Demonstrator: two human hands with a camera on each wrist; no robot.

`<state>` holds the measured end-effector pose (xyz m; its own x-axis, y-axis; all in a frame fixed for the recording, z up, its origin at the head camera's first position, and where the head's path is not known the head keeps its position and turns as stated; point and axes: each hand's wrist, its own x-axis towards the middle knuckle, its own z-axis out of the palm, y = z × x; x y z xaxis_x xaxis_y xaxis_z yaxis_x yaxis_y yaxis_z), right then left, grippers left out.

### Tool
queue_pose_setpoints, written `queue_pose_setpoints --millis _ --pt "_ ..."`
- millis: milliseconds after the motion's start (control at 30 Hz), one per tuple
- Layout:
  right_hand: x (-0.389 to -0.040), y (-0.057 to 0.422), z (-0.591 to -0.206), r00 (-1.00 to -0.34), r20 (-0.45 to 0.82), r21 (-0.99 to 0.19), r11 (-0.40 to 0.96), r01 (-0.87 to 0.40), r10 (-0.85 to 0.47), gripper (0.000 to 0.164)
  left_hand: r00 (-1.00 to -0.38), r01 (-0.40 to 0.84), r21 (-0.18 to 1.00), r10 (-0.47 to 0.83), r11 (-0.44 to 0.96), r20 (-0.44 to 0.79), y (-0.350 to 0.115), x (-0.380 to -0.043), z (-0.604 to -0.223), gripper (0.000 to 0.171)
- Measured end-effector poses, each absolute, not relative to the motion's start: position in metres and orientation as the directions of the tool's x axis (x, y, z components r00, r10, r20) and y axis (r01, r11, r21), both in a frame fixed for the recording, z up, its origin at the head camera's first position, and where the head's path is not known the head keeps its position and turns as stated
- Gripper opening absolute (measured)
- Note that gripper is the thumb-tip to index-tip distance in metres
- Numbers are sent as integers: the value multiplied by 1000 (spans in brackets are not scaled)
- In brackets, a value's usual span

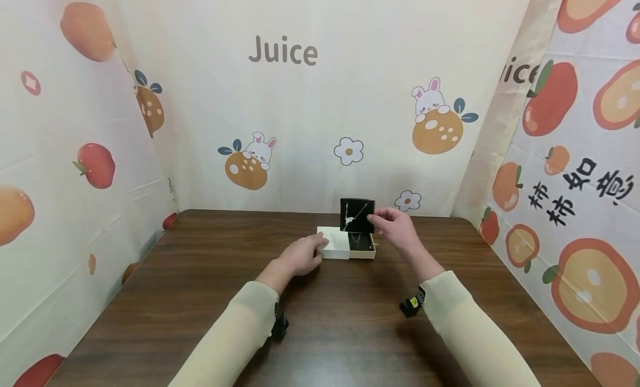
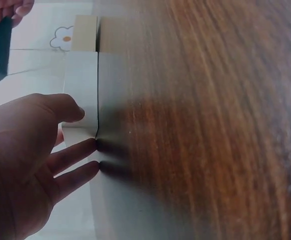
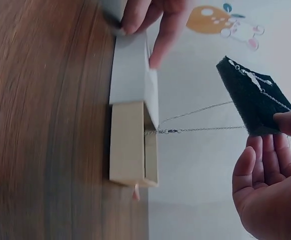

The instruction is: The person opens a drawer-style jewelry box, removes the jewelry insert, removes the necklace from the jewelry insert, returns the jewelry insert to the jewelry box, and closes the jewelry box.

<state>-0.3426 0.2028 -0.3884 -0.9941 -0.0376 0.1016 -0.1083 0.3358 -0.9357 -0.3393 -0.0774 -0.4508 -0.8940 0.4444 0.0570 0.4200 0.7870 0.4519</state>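
A black foam jewelry pad [image 1: 364, 224] is raised above the box, pinched at its edge between the thumb and fingers of my right hand [image 1: 399, 230]. On its face lies a silver necklace [image 3: 254, 80] with a sparkling pendant. Two strands of its chain [image 3: 205, 129] run from the pad down to the box, where a clasp shows. Below, a white box sleeve [image 1: 340, 244] lies on the table with its cream drawer [image 3: 128, 145] slid partly out to the right. My left hand [image 1: 301, 256] holds the sleeve's left end, thumb on the near side.
The brown wooden table [image 1: 200, 320] carries the box near its back edge. Fruit-printed curtains [image 1: 300, 109] rise behind and at both sides. A small ribbon tab [image 3: 136, 193] sticks out of the drawer's end.
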Motion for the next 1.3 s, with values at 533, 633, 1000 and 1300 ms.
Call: queue_pose_setpoints --millis 533,633,1000,1300 --pt "-324 174 -372 -978 162 -969 167 -183 -128 17 -923 379 452 295 807 247 -90 -328 -427 52" --pt "-322 172 -371 -977 169 -968 162 -190 -134 17 -904 401 515 235 758 358 -94 -321 -413 39" --pt "-315 165 -370 -979 155 -962 205 -180 -133 19 -661 640 380 226 668 715 -92 -291 -377 4" --pt "-309 161 -373 -976 150 -967 181 -178 -157 23 -517 682 112 368 722 773 -83 -284 -376 17"
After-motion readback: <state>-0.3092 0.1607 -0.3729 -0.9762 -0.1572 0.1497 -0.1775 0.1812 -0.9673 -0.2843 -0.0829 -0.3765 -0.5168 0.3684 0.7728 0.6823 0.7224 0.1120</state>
